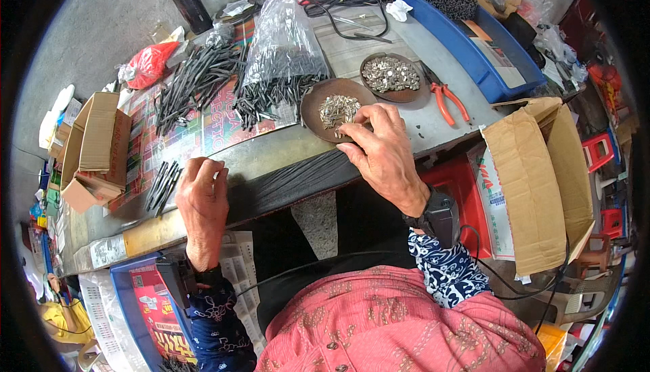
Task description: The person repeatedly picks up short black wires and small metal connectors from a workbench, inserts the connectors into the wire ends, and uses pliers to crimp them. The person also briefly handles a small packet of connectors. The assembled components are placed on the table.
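Note:
My left hand [203, 199] is closed near the table's front edge, thumb and fingertips together; whatever they hold, if anything, is too small to make out. Just left of it lies a small row of thin black rods [162, 186]. My right hand [384, 152] reaches over the near right rim of a brown bowl [313, 111], fingers curled in a pinch at small silvery metal pieces [338, 109]. What sits between those fingertips is hidden. Behind that bowl, a second dark bowl [408, 95] holds flatter grey metal pieces [391, 74].
Loose black rods [196, 80] pile up behind my left hand, beside a clear plastic bag [281, 40] of similar rods. Red-handled pliers [450, 104] lie right of the bowls. A blue tray [474, 50], a black flask [187, 1] and cardboard boxes [535, 182] surround the work area.

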`<act>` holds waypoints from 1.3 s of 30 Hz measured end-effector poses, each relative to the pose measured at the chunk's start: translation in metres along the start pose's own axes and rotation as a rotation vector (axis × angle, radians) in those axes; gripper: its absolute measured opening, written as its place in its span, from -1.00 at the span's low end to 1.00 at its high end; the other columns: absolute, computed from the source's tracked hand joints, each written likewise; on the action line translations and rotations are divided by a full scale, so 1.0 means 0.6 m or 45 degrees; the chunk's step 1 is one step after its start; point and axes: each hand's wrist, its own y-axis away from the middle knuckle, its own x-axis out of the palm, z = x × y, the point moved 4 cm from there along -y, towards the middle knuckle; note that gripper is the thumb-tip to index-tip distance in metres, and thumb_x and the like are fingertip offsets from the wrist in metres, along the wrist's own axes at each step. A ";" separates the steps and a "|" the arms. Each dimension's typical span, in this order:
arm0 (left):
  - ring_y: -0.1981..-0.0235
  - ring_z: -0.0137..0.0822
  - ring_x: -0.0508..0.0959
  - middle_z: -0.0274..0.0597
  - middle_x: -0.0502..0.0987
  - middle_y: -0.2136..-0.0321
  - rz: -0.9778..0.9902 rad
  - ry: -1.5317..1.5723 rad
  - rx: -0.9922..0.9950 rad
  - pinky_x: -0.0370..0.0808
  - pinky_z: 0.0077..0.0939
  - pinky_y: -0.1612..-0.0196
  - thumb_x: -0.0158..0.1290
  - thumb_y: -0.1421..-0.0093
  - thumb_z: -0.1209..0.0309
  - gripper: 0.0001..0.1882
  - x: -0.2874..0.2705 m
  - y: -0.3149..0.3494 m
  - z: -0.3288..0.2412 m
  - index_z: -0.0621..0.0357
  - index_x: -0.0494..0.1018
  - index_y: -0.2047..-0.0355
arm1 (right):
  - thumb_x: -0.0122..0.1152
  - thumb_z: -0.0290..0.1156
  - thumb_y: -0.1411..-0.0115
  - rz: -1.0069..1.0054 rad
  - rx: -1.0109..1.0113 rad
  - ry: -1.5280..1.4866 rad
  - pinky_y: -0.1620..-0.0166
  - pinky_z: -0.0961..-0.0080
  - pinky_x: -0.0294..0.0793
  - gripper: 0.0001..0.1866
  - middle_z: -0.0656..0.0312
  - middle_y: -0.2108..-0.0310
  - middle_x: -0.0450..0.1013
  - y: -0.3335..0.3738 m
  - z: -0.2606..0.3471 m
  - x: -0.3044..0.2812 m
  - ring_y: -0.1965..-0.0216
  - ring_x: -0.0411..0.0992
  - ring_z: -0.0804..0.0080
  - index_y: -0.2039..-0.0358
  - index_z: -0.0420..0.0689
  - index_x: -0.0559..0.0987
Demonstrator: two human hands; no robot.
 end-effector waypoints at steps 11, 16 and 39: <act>0.44 0.02 0.49 -0.06 0.47 0.42 0.032 0.048 0.001 0.40 -0.23 0.41 0.14 -0.05 0.57 -0.90 0.009 -0.010 -0.013 0.18 0.47 0.40 | 0.36 -0.52 0.06 -0.120 0.047 -0.208 0.13 0.30 0.36 -0.82 0.22 0.32 0.40 0.008 -0.011 -0.004 0.18 0.35 0.21 0.39 -0.17 0.60; 0.43 0.04 0.49 -0.07 0.47 0.46 0.084 -0.103 0.009 0.38 -0.18 0.40 0.14 -0.07 0.51 -0.92 0.016 -0.036 -0.007 0.16 0.45 0.43 | 0.30 -0.59 0.03 -0.149 0.051 -0.254 0.13 0.35 0.38 -0.88 0.20 0.34 0.44 0.009 -0.011 -0.003 0.20 0.37 0.21 0.42 -0.21 0.58; 0.38 0.09 0.56 0.01 0.52 0.47 0.123 -0.452 0.051 0.48 -0.07 0.35 0.03 -0.12 0.41 -0.91 0.109 -0.224 0.143 0.12 0.50 0.46 | 0.29 -0.64 0.03 -0.255 0.151 -0.407 0.20 0.34 0.40 -0.84 0.18 0.38 0.45 0.004 -0.020 -0.001 0.28 0.40 0.18 0.41 -0.21 0.50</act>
